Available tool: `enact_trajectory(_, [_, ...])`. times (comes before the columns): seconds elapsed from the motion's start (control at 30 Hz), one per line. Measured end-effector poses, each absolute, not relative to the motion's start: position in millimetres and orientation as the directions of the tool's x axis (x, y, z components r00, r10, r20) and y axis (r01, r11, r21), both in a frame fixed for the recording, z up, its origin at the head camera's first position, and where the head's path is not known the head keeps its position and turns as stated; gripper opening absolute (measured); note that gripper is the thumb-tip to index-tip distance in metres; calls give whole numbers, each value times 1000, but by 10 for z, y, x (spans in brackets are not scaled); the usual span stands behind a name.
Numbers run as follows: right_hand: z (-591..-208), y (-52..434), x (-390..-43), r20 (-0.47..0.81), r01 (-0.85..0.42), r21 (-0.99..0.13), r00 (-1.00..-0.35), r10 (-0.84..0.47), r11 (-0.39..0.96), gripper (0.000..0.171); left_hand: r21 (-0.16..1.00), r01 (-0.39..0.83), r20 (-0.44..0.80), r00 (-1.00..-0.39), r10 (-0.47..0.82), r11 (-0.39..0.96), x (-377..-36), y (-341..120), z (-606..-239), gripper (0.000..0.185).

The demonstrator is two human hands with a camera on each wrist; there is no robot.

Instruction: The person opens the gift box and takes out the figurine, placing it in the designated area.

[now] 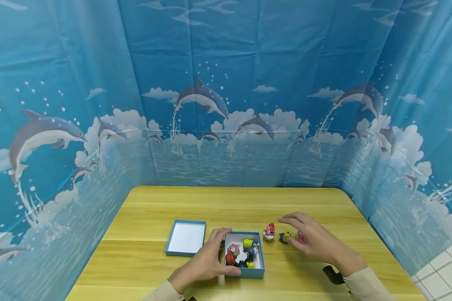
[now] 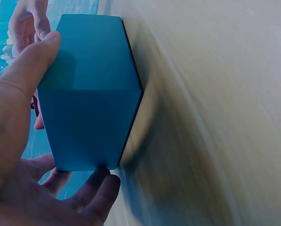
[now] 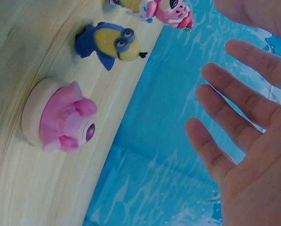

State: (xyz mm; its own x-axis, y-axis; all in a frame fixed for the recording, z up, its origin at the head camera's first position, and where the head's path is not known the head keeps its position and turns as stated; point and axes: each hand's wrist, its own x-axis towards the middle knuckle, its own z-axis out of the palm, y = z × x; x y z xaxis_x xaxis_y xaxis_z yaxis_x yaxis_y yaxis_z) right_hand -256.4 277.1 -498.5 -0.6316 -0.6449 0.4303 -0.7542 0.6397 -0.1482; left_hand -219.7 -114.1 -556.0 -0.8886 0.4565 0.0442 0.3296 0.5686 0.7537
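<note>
The blue box (image 1: 245, 272) sits low in the middle of the head view, on the yellow tabletop (image 1: 154, 209), with little toys inside. The left hand (image 1: 207, 261) grips its side, thumb on the front wall and fingers (image 2: 95, 195) curled round it. The right hand (image 1: 312, 240) hovers with its fingers (image 3: 234, 110) spread open above a pink toy (image 3: 60, 117), a yellow and blue toy (image 3: 112, 43) and a pig toy (image 1: 269, 231). The box lid (image 1: 186, 237) lies just left.

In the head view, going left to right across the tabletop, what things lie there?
Box lid → left hand → blue box of figures → pink pig figure → yellow-and-blue figure → right hand.
</note>
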Motion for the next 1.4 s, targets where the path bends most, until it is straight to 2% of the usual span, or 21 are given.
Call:
enact_trajectory(0.17, [-4974,2715,-2544,441,-778,-125,-599,-668,615,60,747,330,26,-882,470,577,-2196,-1158,-5545,126])
enact_trajectory(0.57, [-4899,2560,-2470,421,-784,-84,-587,-691,615,64,748,340,34,-878,478,570,-2165,-1172,-5491,126])
enact_trajectory(0.8, [-4896,2453,-2442,448,-814,-60,-539,-714,577,61,737,349,52,-883,466,579,-2165,-1160,-5537,126])
enact_trajectory(1.03, [-4904,2347,-2421,452,-836,-56,-509,-733,546,66,735,339,46,-889,456,587,-2164,-1151,-5549,126])
enact_trajectory(1.4, [-4921,2199,-2376,453,-850,-49,-487,-747,524,61,739,343,50,-886,460,580,-2164,-1158,-5554,125])
